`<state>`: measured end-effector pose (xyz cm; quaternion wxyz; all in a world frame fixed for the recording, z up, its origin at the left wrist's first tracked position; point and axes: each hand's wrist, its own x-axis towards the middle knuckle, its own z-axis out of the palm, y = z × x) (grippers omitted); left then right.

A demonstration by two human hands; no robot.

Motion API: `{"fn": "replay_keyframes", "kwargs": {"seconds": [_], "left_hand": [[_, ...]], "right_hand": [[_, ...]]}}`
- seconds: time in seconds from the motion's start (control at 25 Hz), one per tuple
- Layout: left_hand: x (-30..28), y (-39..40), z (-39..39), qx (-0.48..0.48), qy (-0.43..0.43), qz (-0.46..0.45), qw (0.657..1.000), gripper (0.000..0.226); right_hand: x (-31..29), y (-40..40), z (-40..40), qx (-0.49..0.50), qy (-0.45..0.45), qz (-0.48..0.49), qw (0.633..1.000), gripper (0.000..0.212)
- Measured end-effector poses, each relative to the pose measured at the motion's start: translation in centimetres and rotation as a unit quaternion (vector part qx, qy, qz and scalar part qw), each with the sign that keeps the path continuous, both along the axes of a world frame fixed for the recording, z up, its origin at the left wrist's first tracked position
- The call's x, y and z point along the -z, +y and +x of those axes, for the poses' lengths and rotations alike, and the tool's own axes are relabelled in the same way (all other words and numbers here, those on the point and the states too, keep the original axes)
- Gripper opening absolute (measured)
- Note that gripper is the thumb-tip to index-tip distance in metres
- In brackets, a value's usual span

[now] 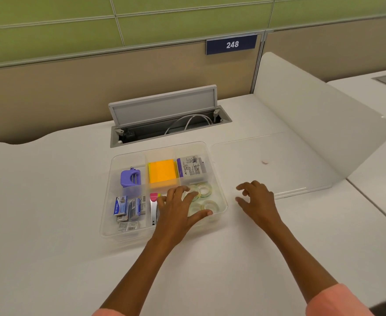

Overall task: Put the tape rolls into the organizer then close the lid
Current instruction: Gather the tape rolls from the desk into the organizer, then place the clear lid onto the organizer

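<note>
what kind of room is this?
Likely an open-plan office or study desk: a numbered sign reading 248 on the partition, a flip-up cable hatch in the white desk, and a white divider between seats.

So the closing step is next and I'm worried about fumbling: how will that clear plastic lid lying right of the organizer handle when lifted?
The clear flat plastic lid looks thin and broad, so it is probably light and may flex if lifted by one edge. It lies flush on the smooth white desk, so getting a grip under its edge could be slippery.

Four clear tape rolls [203, 198] flat in open organizer's [220, 190] front-right compartment, clear lid [267, 163] just beside.
</note>
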<state>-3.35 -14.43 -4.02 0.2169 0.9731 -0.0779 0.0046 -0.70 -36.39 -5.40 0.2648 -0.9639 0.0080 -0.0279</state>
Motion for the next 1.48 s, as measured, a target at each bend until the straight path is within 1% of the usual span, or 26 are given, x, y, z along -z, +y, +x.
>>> {"fn": "replay_keyframes", "kwargs": {"seconds": [0.08,0.16,0.28,0.4,0.48,0.56,0.68,0.8,0.88,0.92,1.0,1.04,1.12,1.16,1.24,1.28,1.36,1.4,1.48], "left_hand": [[-0.1,-0.1,0.0,-0.005,-0.004,-0.001,1.000,0.075],[-0.1,-0.3,0.0,-0.011,-0.010,0.002,1.000,0.076],[-0.3,-0.5,0.0,-0.017,-0.005,0.006,1.000,0.071],[-0.5,-0.5,0.0,-0.015,0.006,-0.013,1.000,0.060],[-0.9,-0.6,0.1,-0.013,0.003,-0.035,0.999,0.051],[-1.7,-1.0,0.5,-0.010,-0.013,-0.062,0.998,0.048],[-3.9,-2.5,1.2,0.009,-0.028,-0.108,0.994,0.051],[-6.4,-4.1,2.0,0.047,-0.042,-0.103,0.993,0.060],[-8.0,-4.5,2.5,0.064,-0.061,-0.121,0.989,0.062],[-8.8,-4.5,2.7,0.059,-0.074,-0.154,0.984,0.062],[-10.1,-3.9,2.8,0.035,-0.128,-0.228,0.964,0.056],[-10.7,-3.5,2.7,0.021,-0.169,-0.243,0.955,0.052],[-11.4,-2.2,2.8,-0.020,-0.248,-0.226,0.942,0.045],[-11.7,-1.4,2.9,-0.043,-0.270,-0.206,0.940,0.045],[-11.7,0.4,3.4,-0.053,-0.275,-0.169,0.945,0.043],[-11.6,1.3,3.5,-0.043,-0.263,-0.175,0.948,0.038],[-11.5,3.1,3.3,-0.039,-0.235,-0.235,0.942,0.025],[-11.7,3.9,2.9,-0.057,-0.236,-0.267,0.933,0.023],[-12.6,5.2,1.9,-0.119,-0.261,-0.322,0.902,0.023]], "right_hand": [[0.4,-0.2,-0.6,-0.017,0.044,-0.061,0.997,0.031],[0.5,0.0,-0.9,-0.012,0.032,-0.081,0.996,0.024],[0.3,0.3,-1.3,-0.021,-0.008,-0.112,0.993,0.011],[-0.2,0.5,-1.6,-0.016,-0.079,-0.112,0.990,0.007],[-1.0,0.6,-1.6,0.011,-0.145,-0.095,0.985,0.016],[-2.2,0.8,-1.4,0.035,-0.205,-0.104,0.973,0.026],[-4.6,1.1,-1.3,0.071,-0.282,-0.093,0.952,0.030],[-7.3,1.6,-1.4,0.092,-0.347,-0.033,0.933,0.033],[-9.2,2.0,-1.5,0.074,-0.389,-0.004,0.918,0.033],[-10.2,2.2,-1.5,0.055,-0.402,0.007,0.914,0.032],[-12.0,2.7,-1.5,0.019,-0.415,0.014,0.909,0.028],[-12.7,3.2,-1.5,0.005,-0.420,0.011,0.907,0.027],[-13.6,4.5,-1.5,-0.029,-0.425,-0.005,0.905,0.028],[-13.9,5.3,-1.6,-0.047,-0.428,-0.018,0.902,0.029],[-14.0,7.1,-1.9,-0.091,-0.443,-0.032,0.891,0.023],[-14.2,8.1,-2.0,-0.115,-0.452,-0.026,0.884,0.021],[-14.8,10.0,-2.1,-0.146,-0.468,0.004,0.872,0.018],[-15.3,10.9,-2.0,-0.147,-0.476,0.023,0.867,0.021],[-16.2,12.2,-1.6,-0.140,-0.472,0.061,0.868,0.039]]}}
